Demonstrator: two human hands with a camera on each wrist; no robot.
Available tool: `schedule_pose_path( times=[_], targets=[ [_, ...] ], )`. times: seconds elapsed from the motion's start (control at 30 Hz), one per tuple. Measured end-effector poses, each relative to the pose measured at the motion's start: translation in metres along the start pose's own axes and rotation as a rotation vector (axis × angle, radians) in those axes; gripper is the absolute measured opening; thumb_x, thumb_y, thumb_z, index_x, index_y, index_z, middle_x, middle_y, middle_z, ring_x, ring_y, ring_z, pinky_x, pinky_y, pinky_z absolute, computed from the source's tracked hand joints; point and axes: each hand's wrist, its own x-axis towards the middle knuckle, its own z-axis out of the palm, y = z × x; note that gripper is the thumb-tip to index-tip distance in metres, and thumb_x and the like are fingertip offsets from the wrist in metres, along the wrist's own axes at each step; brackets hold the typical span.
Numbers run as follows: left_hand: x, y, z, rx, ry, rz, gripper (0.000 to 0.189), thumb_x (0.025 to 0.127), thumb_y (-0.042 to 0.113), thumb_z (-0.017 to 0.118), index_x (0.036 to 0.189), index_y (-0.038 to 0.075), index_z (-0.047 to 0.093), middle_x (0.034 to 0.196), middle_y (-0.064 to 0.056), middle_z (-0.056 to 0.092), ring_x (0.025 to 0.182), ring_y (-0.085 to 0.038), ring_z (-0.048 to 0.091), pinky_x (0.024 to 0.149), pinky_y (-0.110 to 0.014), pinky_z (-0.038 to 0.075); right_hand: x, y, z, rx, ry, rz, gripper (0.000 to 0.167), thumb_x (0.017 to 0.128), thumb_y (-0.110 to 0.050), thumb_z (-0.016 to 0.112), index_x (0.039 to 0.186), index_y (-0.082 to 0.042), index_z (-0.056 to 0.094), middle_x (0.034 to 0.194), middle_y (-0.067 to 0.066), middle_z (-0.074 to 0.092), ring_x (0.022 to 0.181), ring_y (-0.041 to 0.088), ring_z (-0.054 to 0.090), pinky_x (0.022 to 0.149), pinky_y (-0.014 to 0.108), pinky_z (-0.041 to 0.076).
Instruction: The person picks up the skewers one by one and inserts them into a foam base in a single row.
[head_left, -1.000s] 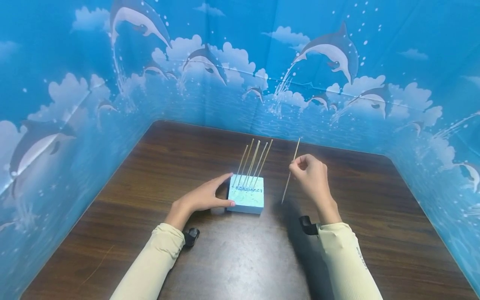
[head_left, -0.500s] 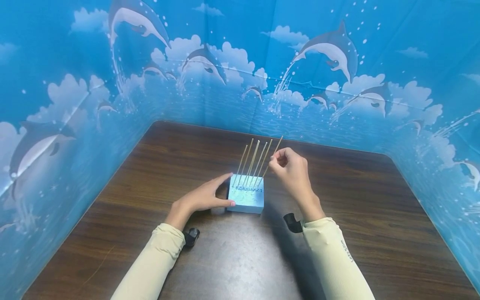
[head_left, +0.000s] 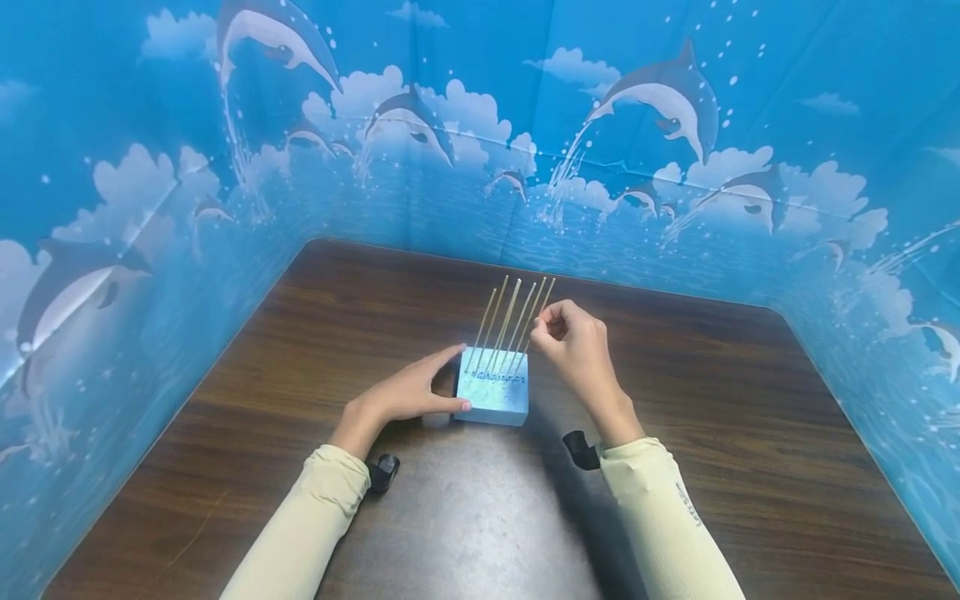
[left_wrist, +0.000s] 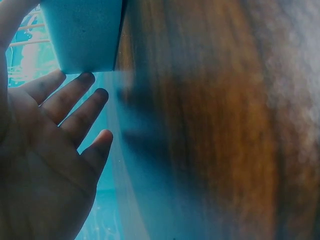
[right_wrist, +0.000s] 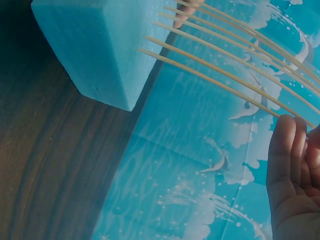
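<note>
A pale blue foam block (head_left: 491, 402) sits on the table, with several thin bamboo skewers (head_left: 510, 308) standing in a row of holes in its top, leaning slightly right. My left hand (head_left: 405, 388) holds the block's left side, thumb at the near corner and fingers at the far one. In the left wrist view its fingertips meet the block (left_wrist: 85, 37). My right hand (head_left: 581, 343) pinches the upper part of the rightmost skewer (right_wrist: 220, 83) between thumb and fingers. That skewer's pointed lower end is at the block's top face, beside the others.
The dark wooden table (head_left: 262, 333) runs up to a blue curtain (head_left: 465, 208) printed with dolphins, which wraps the back and both sides. Black wrist cameras (head_left: 581, 450) sit at both cuffs of the pale yellow sleeves (head_left: 667, 508).
My right hand has moved left with its skewer, from beside the block to the right end of the row, and the skewer has come down a little. The left hand stays put.
</note>
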Motion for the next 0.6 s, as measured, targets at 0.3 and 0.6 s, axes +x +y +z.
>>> schedule_pose_path(
  times=[0.3, 0.6],
  targets=[
    [-0.002, -0.002, -0.001, 0.007, 0.009, -0.008, 0.103, 0.081, 0.058, 0.073, 0.160, 0.020, 0.019, 0.165, -0.007, 0.020, 0.150, -0.029, 0.022, 0.119, -0.054, 0.024, -0.006, 0.004, 0.011, 0.034, 0.013, -0.012, 0.007, 0.081, 0.002, 0.063, 0.080, -0.004, 0.060, 0.072, 0.006, 0.064, 0.064, 0.013, 0.057, 0.056, 0.018, 0.047],
    [-0.002, -0.008, 0.003, 0.011, -0.006, -0.001, 0.101, 0.084, 0.057, 0.071, 0.160, 0.017, 0.017, 0.165, -0.008, 0.019, 0.150, -0.031, 0.021, 0.121, -0.054, 0.021, -0.011, 0.008, 0.013, 0.042, -0.004, 0.012, 0.003, 0.087, -0.003, 0.064, 0.084, -0.004, 0.063, 0.079, 0.006, 0.067, 0.069, 0.013, 0.061, 0.061, 0.024, 0.052]
  ],
)
